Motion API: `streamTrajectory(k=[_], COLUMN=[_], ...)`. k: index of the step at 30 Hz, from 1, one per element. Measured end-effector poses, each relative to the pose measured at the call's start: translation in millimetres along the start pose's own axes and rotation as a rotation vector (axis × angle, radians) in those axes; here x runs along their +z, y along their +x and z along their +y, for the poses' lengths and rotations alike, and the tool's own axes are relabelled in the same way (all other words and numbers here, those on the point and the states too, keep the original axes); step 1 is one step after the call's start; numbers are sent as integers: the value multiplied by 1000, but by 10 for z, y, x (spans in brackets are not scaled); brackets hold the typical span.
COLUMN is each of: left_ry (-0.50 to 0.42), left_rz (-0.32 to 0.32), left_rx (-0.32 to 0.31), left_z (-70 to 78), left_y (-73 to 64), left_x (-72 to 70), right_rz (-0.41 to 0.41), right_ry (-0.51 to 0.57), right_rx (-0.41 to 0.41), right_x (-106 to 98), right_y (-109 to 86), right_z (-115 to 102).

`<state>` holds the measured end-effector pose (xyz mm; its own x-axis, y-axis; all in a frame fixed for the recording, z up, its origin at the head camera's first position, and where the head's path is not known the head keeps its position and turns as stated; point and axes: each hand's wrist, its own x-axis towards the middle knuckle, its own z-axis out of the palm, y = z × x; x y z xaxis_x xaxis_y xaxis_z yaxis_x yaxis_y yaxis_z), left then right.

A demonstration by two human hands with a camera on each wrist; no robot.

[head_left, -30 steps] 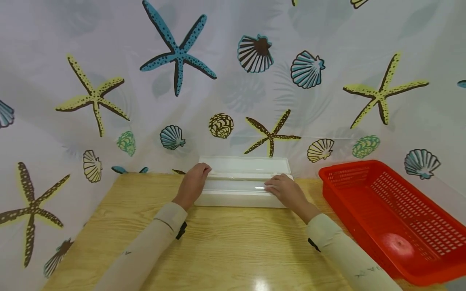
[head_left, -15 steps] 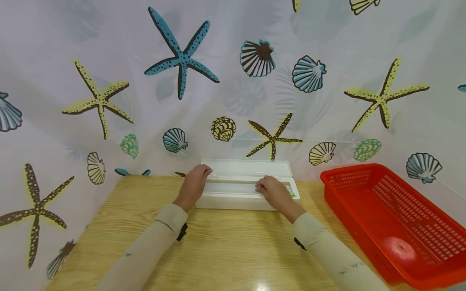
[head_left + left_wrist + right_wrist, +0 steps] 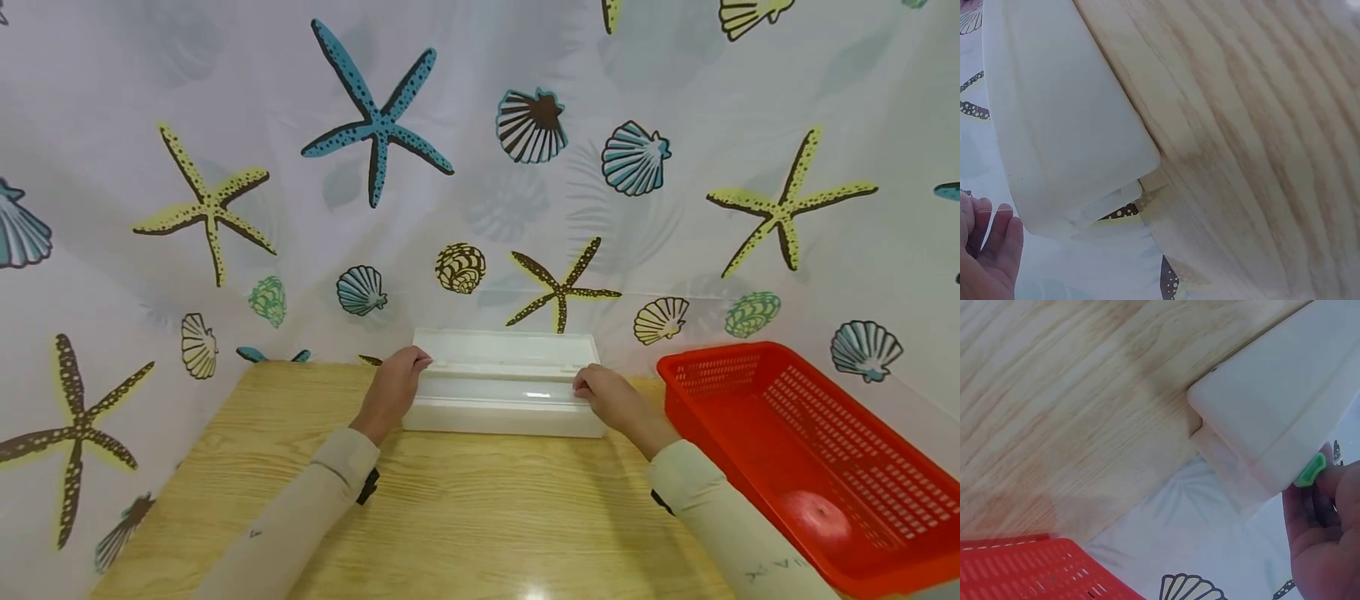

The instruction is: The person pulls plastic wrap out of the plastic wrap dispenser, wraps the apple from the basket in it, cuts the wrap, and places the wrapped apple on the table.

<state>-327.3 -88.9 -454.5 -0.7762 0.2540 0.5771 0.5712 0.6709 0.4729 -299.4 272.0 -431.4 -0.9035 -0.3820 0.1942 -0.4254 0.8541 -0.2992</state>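
Note:
A long white cling film dispenser box stands at the back of the table with its lid tipped back. Shiny clear cling film spans the opening between the hands. My left hand pinches the film's edge at the box's left end; in the left wrist view the fingers show thin clear film at their tips. At the other end, my right hand has thumb and fingers closed, apparently on the film. A green plastic cutter piece sits right by those fingertips in the right wrist view.
A red plastic basket stands on the right, close to the right forearm. The wooden table lies in front of the box. Behind it hangs a white cloth printed with starfish and shells.
My right hand first moved left over the opening, then back right to the box's end, where it covers the green piece in the head view. The left hand stays at the left end.

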Motion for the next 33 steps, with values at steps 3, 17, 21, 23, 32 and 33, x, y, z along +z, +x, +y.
streamTrajectory(k=[3, 17, 21, 23, 32, 33], left_ry=[1, -185, -200, -200, -215, -220], left_rz=[7, 54, 82, 97, 80, 78], left_rx=[11, -48, -54, -57, -112, -113], left_z=[-6, 20, 28, 42, 124, 132], left_y=[-26, -5, 20, 38, 88, 89], left_x=[-5, 1, -22, -41, -102, -105], right_rz=[55, 124, 170, 194, 234, 241], right_ry=[-47, -13, -14, -16, -35, -27], right_rx=[-36, 9, -32, -54, -97, -105], right_x=[14, -26, -72, -106, -295, -318], right_y=[-9, -81, -68, -60, -27, -26], right_z=[18, 53, 39, 26, -7, -7])
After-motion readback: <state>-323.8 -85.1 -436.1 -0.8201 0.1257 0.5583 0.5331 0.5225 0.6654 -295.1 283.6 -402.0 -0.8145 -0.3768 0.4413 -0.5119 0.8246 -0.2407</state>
